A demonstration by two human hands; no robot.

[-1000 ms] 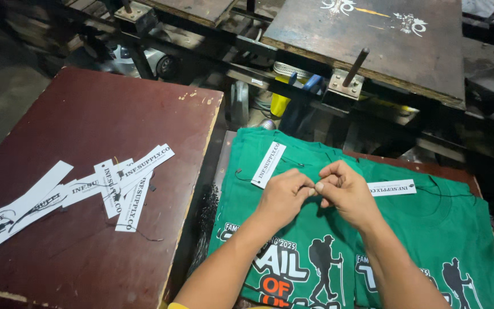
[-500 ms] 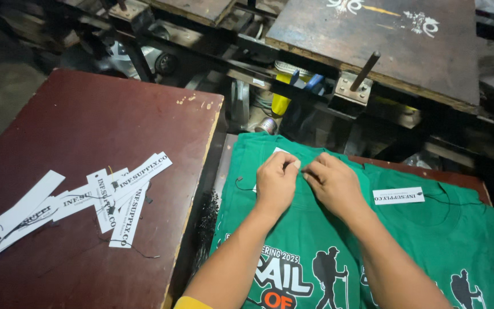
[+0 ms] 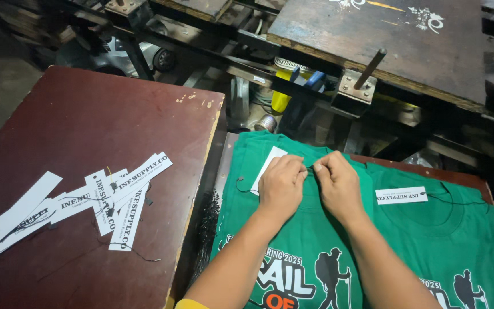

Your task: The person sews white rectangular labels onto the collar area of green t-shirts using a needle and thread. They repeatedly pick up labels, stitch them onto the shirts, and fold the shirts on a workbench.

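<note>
Head view shows both hands meeting at the collar of the near green shirt: the left hand and right hand have their fingers pinched nearly shut, almost touching each other, on what looks like a thin dark thread that loops out to the left. A white paper tag lies on the shirt just beyond the left hand, partly hidden by it. The thread is fine and hard to see against the cloth, so it could slip from the pinch or snag the fabric if pulled hard, and the tag could tear at its hole, in my judgement. A second green shirt lies to the right with its own tag and a thread trailing right, near enough that a wide sweep of the right arm could drag it. To the left, across a dark gap, the red-brown table carries a loose pile of tags close to its right edge; a careless reach might knock some into the gap. Far side is crowded with a metal frame and a printing board, so free room lies mostly near and left.
</note>
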